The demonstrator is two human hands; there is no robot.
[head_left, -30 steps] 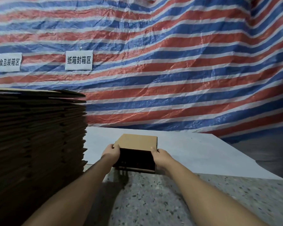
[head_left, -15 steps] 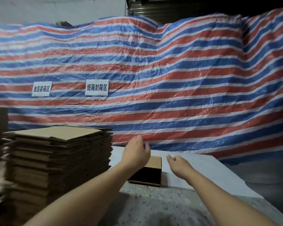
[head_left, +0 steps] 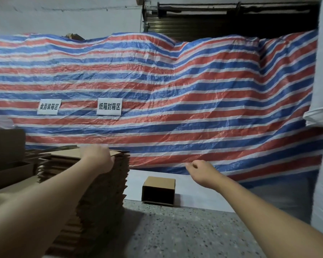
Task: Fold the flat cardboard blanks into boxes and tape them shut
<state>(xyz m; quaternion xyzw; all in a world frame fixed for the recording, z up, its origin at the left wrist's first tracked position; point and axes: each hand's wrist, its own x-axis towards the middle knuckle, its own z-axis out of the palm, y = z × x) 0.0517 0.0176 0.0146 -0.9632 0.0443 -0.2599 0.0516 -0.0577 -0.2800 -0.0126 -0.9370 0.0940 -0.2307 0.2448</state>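
The top blank of the stack (head_left: 86,183) at nine o'clock is being covered by the left hand (head_left: 99,159), probably to take it; its grip cannot be told. The right hand (head_left: 201,174), loosely curled and empty, is being kept clear of the folded box (head_left: 159,189).

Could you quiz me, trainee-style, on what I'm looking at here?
1. True or false: the small folded brown cardboard box is held in both hands.
2. Which hand rests on top of the tall stack of flat brown cardboard blanks? A. left hand B. right hand C. neither
3. Fill in: the box sits on a flat ___ sheet, in front of the red, white and blue striped tarpaulin.

Key: 1 false; 2 A; 3 white.
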